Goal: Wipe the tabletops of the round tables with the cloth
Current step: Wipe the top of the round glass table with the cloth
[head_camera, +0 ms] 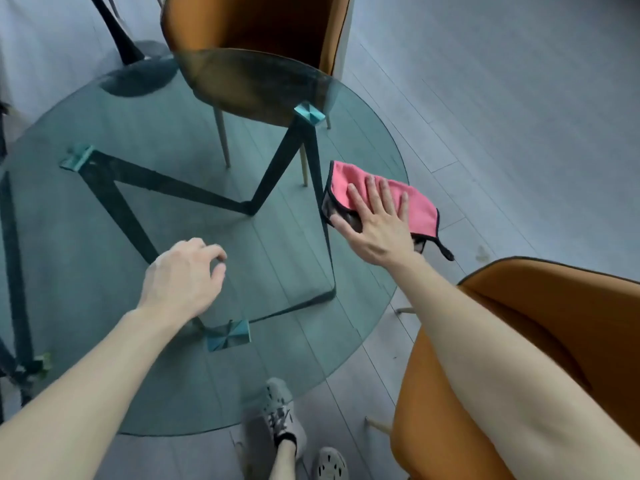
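Note:
A round glass tabletop [104, 237] on a dark angular metal frame fills the left and middle of the view. A pink cloth [420, 211] with dark edging lies at the table's right rim, one corner hanging over the edge. My right hand [375, 223] presses flat on the cloth with its fingers spread and straight. My left hand [183, 275] hovers or rests at the middle of the glass, its fingers loosely curled and holding nothing.
An orange chair [263, 26] stands at the far side, its seat partly under the glass. A second orange chair [519, 306] is close at my right. My feet in grey shoes [282, 414] stand on the grey plank floor by the table's near edge.

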The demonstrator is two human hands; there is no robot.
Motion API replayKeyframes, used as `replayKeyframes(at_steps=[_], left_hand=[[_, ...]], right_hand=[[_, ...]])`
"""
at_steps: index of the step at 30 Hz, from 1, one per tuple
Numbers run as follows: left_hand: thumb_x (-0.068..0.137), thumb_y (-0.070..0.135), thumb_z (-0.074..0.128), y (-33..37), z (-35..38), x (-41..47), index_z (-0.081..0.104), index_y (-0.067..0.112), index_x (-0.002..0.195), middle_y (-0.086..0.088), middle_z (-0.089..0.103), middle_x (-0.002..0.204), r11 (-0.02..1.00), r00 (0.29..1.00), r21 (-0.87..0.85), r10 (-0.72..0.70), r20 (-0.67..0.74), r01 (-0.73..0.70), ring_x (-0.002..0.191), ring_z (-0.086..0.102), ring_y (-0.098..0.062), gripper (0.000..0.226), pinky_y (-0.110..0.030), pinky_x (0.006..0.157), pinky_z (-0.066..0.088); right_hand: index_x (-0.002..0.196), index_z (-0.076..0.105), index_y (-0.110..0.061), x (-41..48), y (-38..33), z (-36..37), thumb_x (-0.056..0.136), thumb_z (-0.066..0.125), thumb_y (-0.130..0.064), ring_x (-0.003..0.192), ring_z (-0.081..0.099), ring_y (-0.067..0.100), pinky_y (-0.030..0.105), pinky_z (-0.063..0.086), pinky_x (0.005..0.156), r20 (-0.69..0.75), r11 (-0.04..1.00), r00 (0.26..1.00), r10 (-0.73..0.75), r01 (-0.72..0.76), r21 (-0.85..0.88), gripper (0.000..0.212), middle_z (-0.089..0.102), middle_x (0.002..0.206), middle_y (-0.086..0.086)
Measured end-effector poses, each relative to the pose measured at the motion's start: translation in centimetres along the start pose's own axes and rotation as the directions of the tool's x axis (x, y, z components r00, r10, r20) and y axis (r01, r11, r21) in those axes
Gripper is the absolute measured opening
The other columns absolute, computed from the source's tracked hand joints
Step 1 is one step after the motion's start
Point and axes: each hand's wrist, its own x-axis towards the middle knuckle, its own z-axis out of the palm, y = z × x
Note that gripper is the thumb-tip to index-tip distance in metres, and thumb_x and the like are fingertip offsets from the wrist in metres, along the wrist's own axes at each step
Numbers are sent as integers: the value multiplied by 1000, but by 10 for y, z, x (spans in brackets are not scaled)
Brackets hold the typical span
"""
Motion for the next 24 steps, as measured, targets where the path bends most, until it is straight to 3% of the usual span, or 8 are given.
replayKeyframes(at_steps=[4, 8, 12, 16, 18, 20, 24], left_hand=[[100, 40, 60, 28, -17, 74, 65, 27, 134, -3, 61, 126, 995, 997, -75, 64, -31, -66, 121, 56, -28, 37, -51, 97, 54], [103, 34, 58, 46, -32, 148, 61, 22, 142, -5, 58, 136, 989, 993, -98, 107, -46, -111, 126, 52, -31, 41, -51, 106, 46], [107, 32, 52, 37, -37, 198, 57, 22, 147, -3, 54, 145, 991, 996, -100, 91, -21, -92, 132, 49, -30, 41, -49, 108, 44], [109, 34, 49, 21, -31, 231, 48, 21, 155, -4, 44, 160, 991, 997, -105, 78, -11, -79, 146, 40, -29, 48, -49, 117, 37], [109, 36, 47, 12, -26, 247, 41, 21, 160, -6, 36, 167, 993, 997, -94, 71, -23, -73, 154, 32, -28, 54, -48, 124, 30], [110, 38, 45, 5, -22, 263, 36, 20, 163, -8, 32, 170, 995, 999, -90, 43, -32, -46, 157, 27, -27, 57, -47, 128, 26], [109, 35, 43, -5, -18, 289, 50, 19, 155, -9, 46, 161, 995, 999, -96, 0, -52, -5, 149, 40, -31, 49, -48, 126, 30]], right_hand=[[174, 13, -41, -66, -47, 33, 101, 26, -85, 169, -17, 20, 66, -5, 133, -70, 980, 977, -201, 201, -9, 87, -10, 183, -4], [172, 15, -48, -98, -60, 38, 103, 34, -84, 169, -15, 18, 67, -2, 133, 12, 933, 934, -357, 357, -50, 80, -7, 183, -10], [171, 9, -54, 36, -23, -1, 101, 23, -88, 167, -21, 15, 66, -10, 132, -34, 986, 986, -163, 161, -35, 79, -16, 181, -14], [171, -4, -51, 146, -20, -33, 96, 9, -93, 165, -29, 18, 65, -15, 131, 9, 999, 1000, 18, -18, -35, 87, -26, 179, -9], [172, -2, -47, 137, -35, -25, 97, 12, -92, 165, -28, 19, 65, -15, 131, -23, 999, 999, -24, 23, -42, 89, -24, 180, -7], [174, 6, -44, 89, -52, -12, 101, 24, -88, 168, -21, 19, 68, -8, 132, -61, 985, 985, -162, 158, -63, 87, -17, 182, -8], [173, 15, -43, 20, -61, -1, 102, 41, -83, 170, -9, 22, 71, 3, 133, 4, 947, 948, -319, 319, -28, 86, -5, 184, -7]])
